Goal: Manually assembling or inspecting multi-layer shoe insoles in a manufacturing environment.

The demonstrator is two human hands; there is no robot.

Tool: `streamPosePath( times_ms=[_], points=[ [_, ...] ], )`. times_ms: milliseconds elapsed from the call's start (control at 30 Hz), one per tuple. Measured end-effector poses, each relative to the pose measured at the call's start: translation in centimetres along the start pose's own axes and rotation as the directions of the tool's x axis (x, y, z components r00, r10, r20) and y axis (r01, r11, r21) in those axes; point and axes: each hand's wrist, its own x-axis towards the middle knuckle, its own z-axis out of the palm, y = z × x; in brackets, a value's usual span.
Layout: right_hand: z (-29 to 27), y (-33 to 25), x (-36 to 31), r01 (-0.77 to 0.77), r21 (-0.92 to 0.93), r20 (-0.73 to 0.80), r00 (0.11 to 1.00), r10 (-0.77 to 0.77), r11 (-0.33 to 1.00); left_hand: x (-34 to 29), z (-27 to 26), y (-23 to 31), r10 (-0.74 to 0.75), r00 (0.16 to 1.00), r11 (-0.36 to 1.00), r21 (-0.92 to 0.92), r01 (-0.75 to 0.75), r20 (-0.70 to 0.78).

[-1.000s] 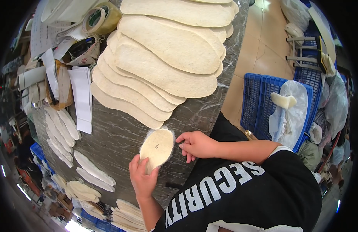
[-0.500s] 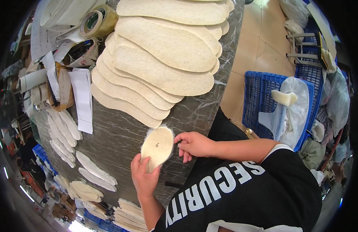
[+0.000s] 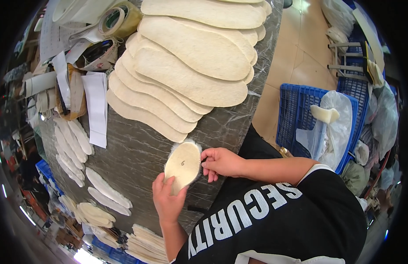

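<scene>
A small cream insole (image 3: 183, 165), with a fuzzy pale rim and a handwritten mark on its face, is held at a slant over the dark table. My left hand (image 3: 169, 200) grips its lower end, thumb on top and the other fingers along the side and beneath. At the insole's right edge, my right hand (image 3: 219, 163) has thumb and forefinger pinched together, the other fingers curled below. Whatever lies between those fingertips is mostly hidden. Just beyond the insole, large cream insoles (image 3: 190, 79) lie in overlapping rows.
Fleecy insoles (image 3: 108, 189) lie on the table (image 3: 138, 163) at left. Paper strips (image 3: 96, 108), a small basket (image 3: 71, 94) and tape rolls (image 3: 118, 22) crowd the far left. Blue plastic crates (image 3: 289, 114) with clear bags stand on the tiled floor to the right.
The whole view has shifted slightly. Both hands stay at the same parts of the insole, and the right fingers are drawn in a little closer.
</scene>
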Motion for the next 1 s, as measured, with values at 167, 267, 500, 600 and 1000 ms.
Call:
streamPosePath(
  times_ms=[167,267,500,600,1000],
  points=[
    [-0.6,0.3,-0.3,-0.03,-0.057,-0.065,0.998,0.026,0.998,-0.6,0.5,0.8,0.051,0.998,0.997,0.061,-0.049,-0.026],
    [-1.1,-0.1,-1.5,-0.078,-0.108,-0.078,0.994,0.07,0.991,-1.2,0.8,1.1,0.068,0.997,0.997,0.037,-0.067,-0.028],
    [-1.2,-3.0,-3.5,0.081,-0.564,-0.216,0.946,-0.241,0.822,-1.4,1.0,1.5,0.127,0.991,0.992,-0.021,-0.128,-0.047],
    [-1.2,-4.1,-3.3,0.058,-0.802,-0.213,0.903,-0.374,0.595,-1.2,1.0,1.4,0.151,0.988,0.988,-0.026,-0.152,-0.041],
    [0.9,-6.6,0.6,0.329,-0.941,0.244,0.815,-0.525,0.075,-0.3,0.4,1.6,0.006,0.999,0.985,-0.172,-0.015,-0.05]
  ],
)
